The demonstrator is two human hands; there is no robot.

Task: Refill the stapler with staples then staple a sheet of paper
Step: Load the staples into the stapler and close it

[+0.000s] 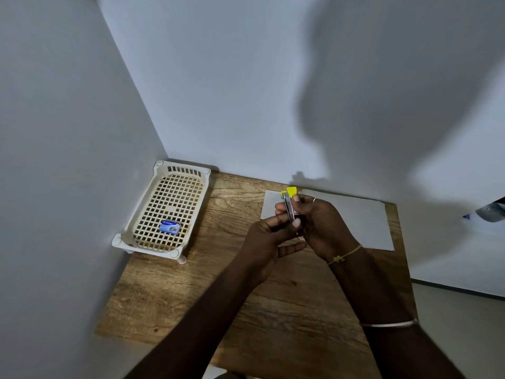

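A small yellow and metal stapler (289,201) is held upright above the wooden table, its yellow end pointing away from me. My right hand (319,222) grips it from the right side. My left hand (269,239) pinches its lower part with thumb and fingertips from the left. A white sheet of paper (363,220) lies flat on the table behind and under the hands. A small blue staple box (170,227) lies in the cream plastic basket (142,236) at the left. Whether the stapler's magazine is open is hidden by my fingers.
The wooden table (246,310) stands in a corner of grey-white walls, with the basket against the left wall. The table's right edge runs near the paper, and a floor and a dark object (489,212) show beyond it.
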